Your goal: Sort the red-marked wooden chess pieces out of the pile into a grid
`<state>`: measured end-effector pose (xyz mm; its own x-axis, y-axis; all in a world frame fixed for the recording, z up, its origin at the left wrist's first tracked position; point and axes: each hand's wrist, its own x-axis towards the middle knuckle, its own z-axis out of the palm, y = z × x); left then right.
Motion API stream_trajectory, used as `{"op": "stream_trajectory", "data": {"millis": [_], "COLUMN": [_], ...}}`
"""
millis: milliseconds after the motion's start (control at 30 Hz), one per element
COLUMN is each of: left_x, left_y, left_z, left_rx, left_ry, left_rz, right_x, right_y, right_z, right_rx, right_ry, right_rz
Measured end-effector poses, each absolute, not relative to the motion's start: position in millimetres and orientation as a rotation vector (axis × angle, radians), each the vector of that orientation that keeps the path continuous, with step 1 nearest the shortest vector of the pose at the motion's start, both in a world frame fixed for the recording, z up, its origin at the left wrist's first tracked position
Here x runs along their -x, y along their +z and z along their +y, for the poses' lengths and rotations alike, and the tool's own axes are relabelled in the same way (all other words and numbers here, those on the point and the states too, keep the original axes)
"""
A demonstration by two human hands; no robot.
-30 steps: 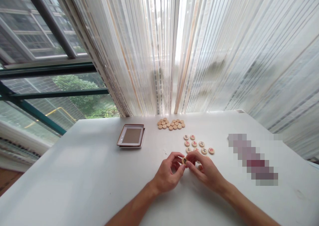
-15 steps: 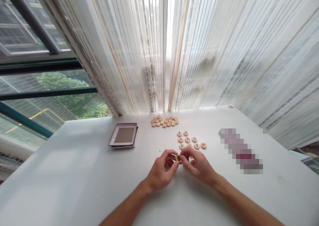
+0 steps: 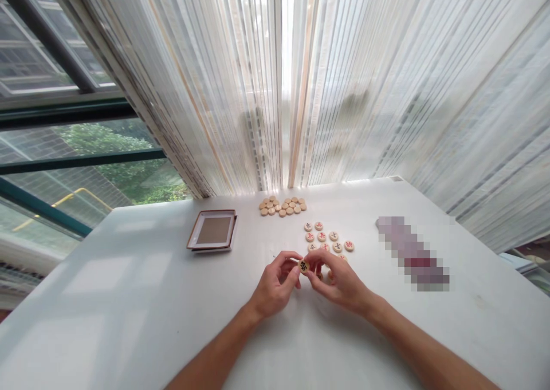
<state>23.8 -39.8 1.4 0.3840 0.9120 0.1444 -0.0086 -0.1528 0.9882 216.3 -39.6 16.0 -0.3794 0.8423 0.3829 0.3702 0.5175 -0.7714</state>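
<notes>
Between my two hands a round wooden Chinese chess piece is held up, its black character facing me. My left hand pinches its left edge with thumb and fingertips. From the other side, the fingers of my right hand grip the right edge. Just beyond my hands, several face-up pieces lie in loose rows, among them a red-marked piece at the right end and a black-marked piece. My right hand hides part of the nearest ones.
Farther back sits a cluster of plain-side-up pieces. To the left is a shallow open box. A blurred-out long object lies on the right of the white table. Striped curtains hang behind the far edge.
The chess piece has turned between my fingers and shifted slightly left and up in view. Both hands keep hold of it. The table pieces appear a little higher as the view shifts.
</notes>
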Motion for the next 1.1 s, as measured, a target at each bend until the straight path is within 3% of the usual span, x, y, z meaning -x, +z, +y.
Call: {"op": "stream_trajectory", "data": {"millis": [1100], "left_x": [-25.3], "left_y": [2.6], "left_z": [-39.7], "left_rx": [-1.465], "left_ry": [1.020], "left_rz": [0.888], "right_x": [-216.0], "right_y": [19.3], "right_z": [-40.1], "right_rx": [1.039], "right_ry": [0.770], "right_rz": [-1.945]}}
